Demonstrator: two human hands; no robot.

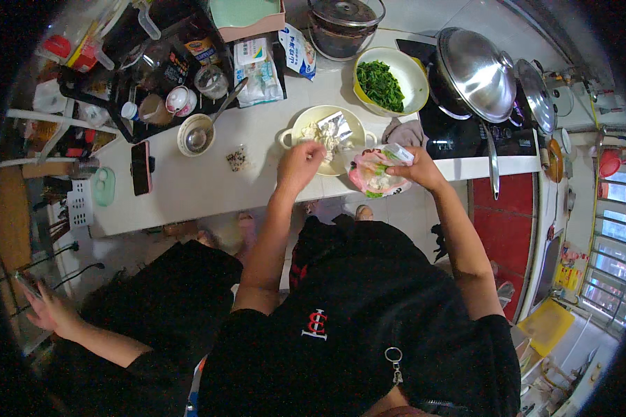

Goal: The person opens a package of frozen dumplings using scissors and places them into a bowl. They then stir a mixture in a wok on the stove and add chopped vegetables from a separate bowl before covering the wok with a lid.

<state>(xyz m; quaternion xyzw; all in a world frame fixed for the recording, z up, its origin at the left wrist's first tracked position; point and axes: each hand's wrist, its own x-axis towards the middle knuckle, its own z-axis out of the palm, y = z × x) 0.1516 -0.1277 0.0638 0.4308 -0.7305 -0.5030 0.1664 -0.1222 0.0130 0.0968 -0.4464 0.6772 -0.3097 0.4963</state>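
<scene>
My left hand [303, 160] hangs over the near left side of a cream two-handled bowl [366, 136], fingers curled together. Whether it pinches anything is hidden. White torn pieces of food [327, 152] and a silvery packet [335, 122] lie inside that bowl. To its right, my right hand [416, 168] grips a pink and green plastic bag [368, 166]. More white pieces show through the bag, which hangs at the counter's front edge. A small clear sachet of dark and pale bits [237, 158] rests left of the bowl.
Behind stands a yellow-rimmed bowl [417, 86] of cooked greens. A lidded pan [469, 73] sits on the black cooktop [448, 145], its handle jutting forward. A spoon leans in a small bowl [182, 140]; a phone [141, 169] lies further left. Another person's hand [57, 315] holds a phone.
</scene>
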